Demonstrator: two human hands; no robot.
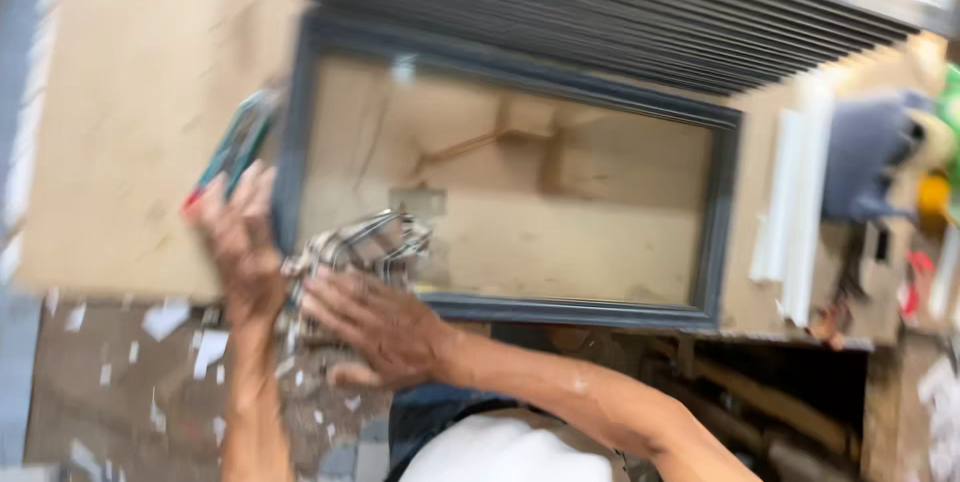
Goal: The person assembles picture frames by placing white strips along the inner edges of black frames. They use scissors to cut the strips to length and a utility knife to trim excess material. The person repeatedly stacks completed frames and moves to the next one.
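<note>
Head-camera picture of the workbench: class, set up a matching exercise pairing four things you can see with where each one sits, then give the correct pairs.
Things:
1. checked cloth
2. grey picture frame
3. stack of grey mouldings
4. white strips

Places:
A. at the far edge of the bench, beyond the frame
B. flat on the wooden bench, middle of view
C. on the frame's near left corner, by the left hand and right hand
D. right of the frame

Pairs: 1-C, 2-B, 3-A, 4-D
</note>
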